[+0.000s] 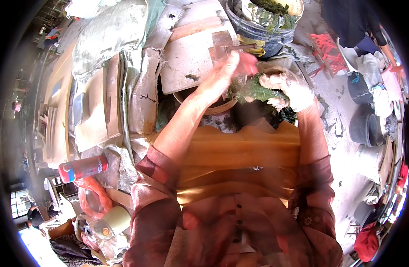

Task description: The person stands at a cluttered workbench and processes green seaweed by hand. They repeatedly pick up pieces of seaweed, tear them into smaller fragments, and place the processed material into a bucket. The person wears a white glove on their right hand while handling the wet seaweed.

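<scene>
My right hand [289, 87], in a pale, soiled glove, grips a wet clump of green seaweed-like leaf [258, 90]. My bare left hand [236, 65] is blurred just up and left of the clump, and its fingertips cannot be made out clearly. Close beyond the left hand, a rusty metal piece with a rod [223, 46] sits on a white board [187, 63]. Under the board's near edge a round tub rim [221, 108] shows partly. An orange-brown apron [238, 150] covers my lap, and dark green leaf [286, 115] lies below my right hand.
Ahead stands a dark bucket [268, 36] with a leaf-filled pale container in it. A stuffed sack [111, 36] and boards [94, 110] lie left, near a red can [84, 168]. Black buckets [363, 128] line the right side, where another person [351, 20] stands.
</scene>
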Tool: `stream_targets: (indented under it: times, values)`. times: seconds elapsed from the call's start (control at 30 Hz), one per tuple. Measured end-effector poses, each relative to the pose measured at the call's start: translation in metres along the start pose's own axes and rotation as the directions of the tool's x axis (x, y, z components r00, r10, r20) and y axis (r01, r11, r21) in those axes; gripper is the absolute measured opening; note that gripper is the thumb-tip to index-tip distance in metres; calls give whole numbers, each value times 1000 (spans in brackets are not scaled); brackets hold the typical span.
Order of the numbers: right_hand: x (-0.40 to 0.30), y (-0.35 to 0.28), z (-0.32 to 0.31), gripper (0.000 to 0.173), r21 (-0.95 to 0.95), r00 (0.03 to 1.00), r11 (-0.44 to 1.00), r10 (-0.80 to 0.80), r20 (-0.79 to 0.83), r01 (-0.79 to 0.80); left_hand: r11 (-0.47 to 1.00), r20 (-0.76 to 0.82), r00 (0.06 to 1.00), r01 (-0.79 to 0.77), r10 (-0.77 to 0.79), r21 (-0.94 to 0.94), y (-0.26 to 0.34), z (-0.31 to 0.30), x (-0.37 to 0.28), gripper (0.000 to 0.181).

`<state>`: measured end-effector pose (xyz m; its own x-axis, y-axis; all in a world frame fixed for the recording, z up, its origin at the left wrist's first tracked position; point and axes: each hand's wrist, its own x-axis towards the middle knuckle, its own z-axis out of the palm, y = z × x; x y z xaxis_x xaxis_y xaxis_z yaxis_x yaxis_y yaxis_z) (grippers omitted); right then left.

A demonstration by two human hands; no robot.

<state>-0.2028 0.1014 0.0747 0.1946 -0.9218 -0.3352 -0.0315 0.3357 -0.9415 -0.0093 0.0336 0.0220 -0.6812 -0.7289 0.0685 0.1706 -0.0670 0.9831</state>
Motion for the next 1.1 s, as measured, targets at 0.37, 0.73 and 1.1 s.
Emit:
stream_targets:
  times: [0.37,0.73,1.1]
  values:
    - [19,34,-10,25,72,997,997,-4,80,-2,926,36,932,352,-360,137,3,-17,-5,86]
    - [3,8,-9,42,-324,998,946,-38,-46,21,820,-143,975,220,-169,529,4,-31,-5,44]
    - [38,41,-17,30,-782,734,424,-677,61,456,871,-217,879,463,-426,164,18,-27,-7,18]
